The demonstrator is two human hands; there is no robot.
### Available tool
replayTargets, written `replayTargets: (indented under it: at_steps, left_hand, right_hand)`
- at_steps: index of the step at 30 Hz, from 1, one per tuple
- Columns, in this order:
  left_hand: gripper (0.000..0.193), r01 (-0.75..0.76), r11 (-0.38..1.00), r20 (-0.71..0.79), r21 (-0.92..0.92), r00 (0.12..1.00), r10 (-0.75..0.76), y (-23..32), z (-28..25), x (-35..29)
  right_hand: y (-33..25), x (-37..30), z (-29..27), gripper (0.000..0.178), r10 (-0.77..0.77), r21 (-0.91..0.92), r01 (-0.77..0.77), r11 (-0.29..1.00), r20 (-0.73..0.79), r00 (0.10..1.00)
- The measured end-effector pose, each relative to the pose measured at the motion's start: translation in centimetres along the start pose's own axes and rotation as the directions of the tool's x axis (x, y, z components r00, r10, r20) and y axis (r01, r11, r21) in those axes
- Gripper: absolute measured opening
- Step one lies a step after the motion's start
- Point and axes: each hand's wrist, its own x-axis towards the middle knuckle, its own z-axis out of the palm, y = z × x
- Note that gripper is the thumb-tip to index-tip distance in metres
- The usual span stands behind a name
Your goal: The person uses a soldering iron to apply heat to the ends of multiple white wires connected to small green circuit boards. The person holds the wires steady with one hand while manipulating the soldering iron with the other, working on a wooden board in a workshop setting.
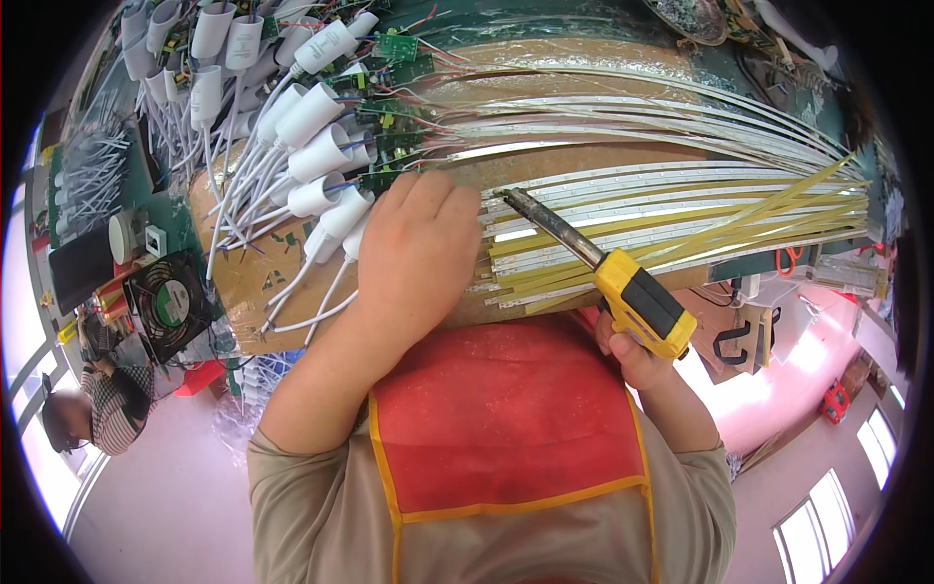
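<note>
In my right hand (632, 358) is a yellow and black soldering gun (642, 304), gripped by its handle. Its long, darkened metal barrel slants up and left, and the tip lies over the left ends of the LED strips (681, 209). My left hand (423, 238) is closed, fingers curled, beside those strip ends. Whatever its fingers pinch is hidden beneath them. Just left of it lie white plastic tubes (319, 154) with white cables. Small green circuit boards (401, 142) with thin wires sit beyond my left hand.
The parts lie on brown cardboard (545, 161) over a green table. More wired strips (632, 122) stretch along the far side. A black fan (169, 306) stands at the left, orange-handled scissors (788, 261) at the right. Another person (102, 399) is at lower left.
</note>
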Motion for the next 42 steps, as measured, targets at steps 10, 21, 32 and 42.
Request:
replayTargets:
  at_steps: [10,21,32,42]
  left_hand:
    - [0.014,-0.016,0.999,0.004,-0.05,1.0,0.016,-0.32,0.04,0.18]
    - [0.016,-0.046,0.997,0.007,-0.061,0.999,0.046,-0.69,0.16,0.1]
    - [0.017,-0.049,0.997,0.01,-0.059,0.999,0.05,-0.77,0.23,0.06]
    - [0.016,-0.048,0.997,0.017,-0.063,0.999,0.049,-0.66,0.15,0.18]
  right_hand:
    - [-0.06,0.03,0.06,0.032,0.014,-0.005,-0.014,1.0,-0.004,1.0]
    - [-0.27,0.08,0.15,0.028,0.028,-0.052,-0.029,0.998,-0.015,0.999]
    - [-0.13,0.09,0.49,0.028,0.042,-0.084,-0.046,0.995,-0.042,0.998]
    - [-0.12,0.02,0.24,0.034,0.051,0.006,-0.051,0.999,0.005,0.999]
